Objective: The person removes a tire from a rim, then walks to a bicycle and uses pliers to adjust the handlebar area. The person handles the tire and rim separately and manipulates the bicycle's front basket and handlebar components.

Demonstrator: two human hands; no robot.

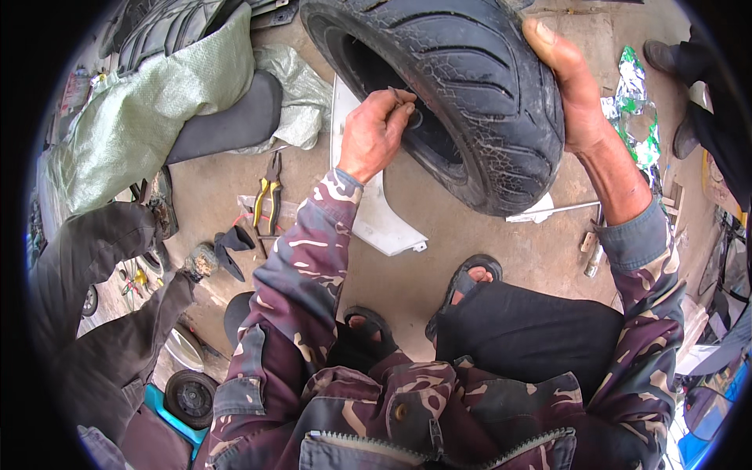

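Note:
A worn black tire (478, 86) with cracked, grooved tread is held up in front of me, tilted so its hollow opening faces left and down. My right hand (568, 86) grips its right side, the thumb along the tread edge and the other fingers mostly hidden. At the opening, my left hand (374, 131) has its thumb and forefinger pinched together beside the inner bead. A small dark bit shows at those fingertips, too small to name. No wheel rim is visible inside the tire.
Pliers (269, 192) with yellow-black handles lie on the floor at left, near a pale woven sack (157, 117) and a dark pad (235, 117). A white panel (388, 223) lies below the tire. People's legs (117, 258) are at left and far right. Green-silver foil (638, 117) lies right.

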